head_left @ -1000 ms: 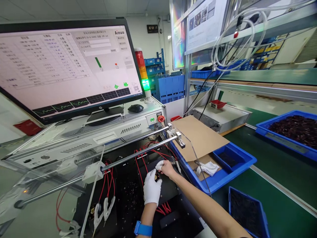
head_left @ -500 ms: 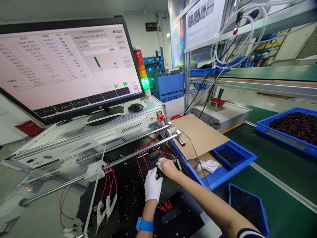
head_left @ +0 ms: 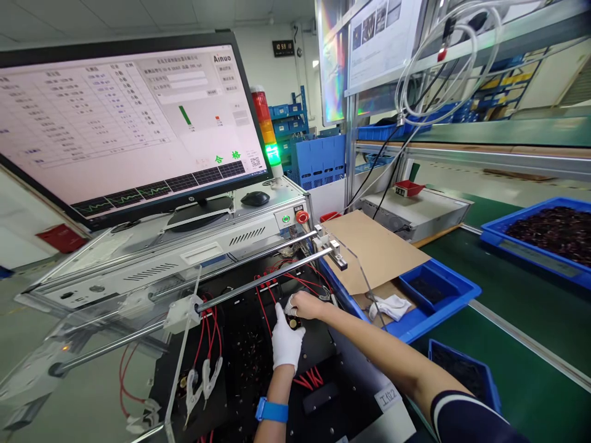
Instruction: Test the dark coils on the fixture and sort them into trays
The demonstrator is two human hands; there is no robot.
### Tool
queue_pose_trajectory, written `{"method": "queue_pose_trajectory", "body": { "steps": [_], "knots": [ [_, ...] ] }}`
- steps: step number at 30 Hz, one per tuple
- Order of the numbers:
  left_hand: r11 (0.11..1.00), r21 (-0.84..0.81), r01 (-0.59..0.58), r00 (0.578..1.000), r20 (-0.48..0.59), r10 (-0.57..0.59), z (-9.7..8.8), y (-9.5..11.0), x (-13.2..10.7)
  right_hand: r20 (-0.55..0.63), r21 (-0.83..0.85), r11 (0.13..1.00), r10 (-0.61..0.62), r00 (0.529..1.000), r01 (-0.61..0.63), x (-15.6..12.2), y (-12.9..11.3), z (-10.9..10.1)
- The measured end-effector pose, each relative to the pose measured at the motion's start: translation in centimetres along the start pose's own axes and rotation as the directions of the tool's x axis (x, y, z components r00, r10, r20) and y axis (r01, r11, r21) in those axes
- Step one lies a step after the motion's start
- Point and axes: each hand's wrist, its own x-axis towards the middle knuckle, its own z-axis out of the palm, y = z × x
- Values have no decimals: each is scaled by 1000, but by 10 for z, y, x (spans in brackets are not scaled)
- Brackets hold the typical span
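My left hand (head_left: 287,346), in a white glove, is low over the black test panel (head_left: 318,344). Its thumb and forefinger close around a small dark part with a round brass-coloured centre (head_left: 293,322). From the right, my bare right hand (head_left: 307,305) reaches to the same part, with its fingertips pinched together at the upper edge. Something white shows at those fingertips; whether it is a finger cover or a clip, I cannot tell. Red wires (head_left: 264,311) run down just left of my hands.
White clips (head_left: 210,375) on red wires hang at left. A metal rail (head_left: 268,280) and a clear panel edge cross above the bench. The monitor (head_left: 138,123) stands behind. At right are a blue tray (head_left: 415,329) with a white glove (head_left: 391,307), cardboard (head_left: 373,246) and blue bins (head_left: 489,384).
My right hand has shifted slightly left and inward over the part. The left forefinger now stretches farther up, and the brass-coloured centre shows more clearly. The view has shifted slightly.
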Motion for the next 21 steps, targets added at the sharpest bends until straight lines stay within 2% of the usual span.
{"method": "queue_pose_trajectory", "body": {
  "steps": [5,8,10,12,14,16,18,19,21],
  "knots": [
    [995,-94,-21,1000,7,22,2,-4,1,102,-183,975,-104,989,122,4,1,-9],
    [994,-110,-13,1000,20,16,2,-5,2,129,-205,966,-136,982,161,9,2,-8],
    [993,-114,-9,1000,24,12,3,-5,3,126,-92,983,-145,981,157,12,6,-6],
    [994,-107,-8,1000,23,10,3,-5,4,122,152,983,-121,985,102,13,13,-2],
    [995,-99,-10,1000,14,11,3,-5,4,135,460,888,-54,989,-15,11,21,5],
    [997,-81,-18,1000,0,18,2,-4,2,145,690,714,22,989,-117,6,28,12],
    [998,-49,-30,999,-18,29,2,-2,0,115,806,577,66,991,-132,0,30,21],
    [999,-29,-30,999,-26,30,2,0,-1,78,826,553,77,994,-108,-4,29,24],
    [1000,10,-15,999,-43,16,2,2,-3,-27,799,601,92,995,-34,-10,23,31]
  ]
}}
